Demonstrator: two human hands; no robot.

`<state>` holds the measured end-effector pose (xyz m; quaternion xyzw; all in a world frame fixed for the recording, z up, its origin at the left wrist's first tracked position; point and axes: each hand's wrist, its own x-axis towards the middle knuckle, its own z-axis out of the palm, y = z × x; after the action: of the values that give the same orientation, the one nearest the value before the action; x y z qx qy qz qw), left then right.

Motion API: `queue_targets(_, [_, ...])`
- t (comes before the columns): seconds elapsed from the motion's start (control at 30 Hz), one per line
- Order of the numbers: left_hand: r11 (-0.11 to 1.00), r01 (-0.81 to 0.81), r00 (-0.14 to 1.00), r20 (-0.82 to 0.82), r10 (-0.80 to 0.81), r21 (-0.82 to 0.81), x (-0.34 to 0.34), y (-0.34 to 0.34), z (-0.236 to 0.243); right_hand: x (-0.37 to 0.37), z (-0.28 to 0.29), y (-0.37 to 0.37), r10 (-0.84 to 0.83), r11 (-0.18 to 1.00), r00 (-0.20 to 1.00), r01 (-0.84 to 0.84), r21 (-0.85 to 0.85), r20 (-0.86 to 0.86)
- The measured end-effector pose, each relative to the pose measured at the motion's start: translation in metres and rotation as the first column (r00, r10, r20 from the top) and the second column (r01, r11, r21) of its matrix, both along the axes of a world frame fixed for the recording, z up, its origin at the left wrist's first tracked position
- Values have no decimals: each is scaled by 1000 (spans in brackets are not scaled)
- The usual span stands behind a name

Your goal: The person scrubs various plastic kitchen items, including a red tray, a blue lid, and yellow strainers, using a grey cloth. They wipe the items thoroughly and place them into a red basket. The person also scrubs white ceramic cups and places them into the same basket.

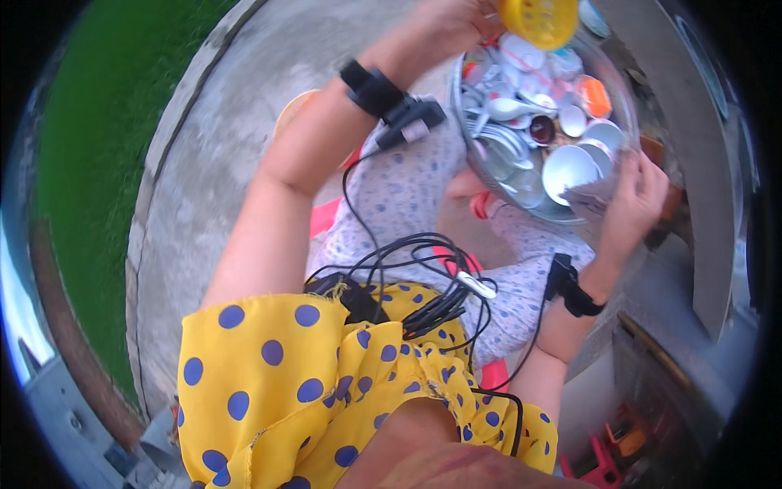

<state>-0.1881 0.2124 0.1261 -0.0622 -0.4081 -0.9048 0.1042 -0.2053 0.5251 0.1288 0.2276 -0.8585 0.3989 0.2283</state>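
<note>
My left hand [458, 24] reaches to the top of the view, its fingers closed at the edge of a yellow perforated plastic basket [538, 23], partly cut off by the frame. Below the basket stands a large round metal basin [547, 213] full of dishes. White bowls [570, 171], a white spoon [515, 108], stacked plates [501, 147], a small dark brown cup [542, 129] and an orange-and-white container [595, 98] lie in it. At the basin's near right rim, my right hand [639, 191] grips a greyish cloth-like piece [590, 197], blurred.
Black cables [432, 301] lie coiled over my lap, with leads running to straps on both wrists. Concrete ground [220, 122] spreads to the left, edged by a kerb and green grass [106, 147]. Red-pink plastic items [603, 464] stand at the lower right.
</note>
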Motion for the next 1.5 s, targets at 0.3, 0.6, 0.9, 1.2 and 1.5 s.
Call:
queue_targets(0.3, [623, -111, 546, 477, 689, -774, 159, -196, -122, -2, -5, -10, 52, 999, 993, -51, -15, 109])
queue_targets(0.6, [494, 28, -64, 492, 868, -869, 313, -289, -322, 1, -6, -22, 75, 995, 990, -82, 54, 122])
queue_targets(0.9, [355, -870, -92, 820, 564, -342, 324, -227, -256, -2, -15, -19, 82, 986, 991, -96, 136, 105])
queue_targets(1.2, [267, 389, -60, 265, 962, -882, 307, -223, -268, -7, -24, -18, 147, 985, 982, -156, 79, 116])
queue_targets(1.5, [556, -811, 42, 930, 365, -181, 308, -210, -274, -2, -22, -23, 130, 975, 985, -148, 165, 116])
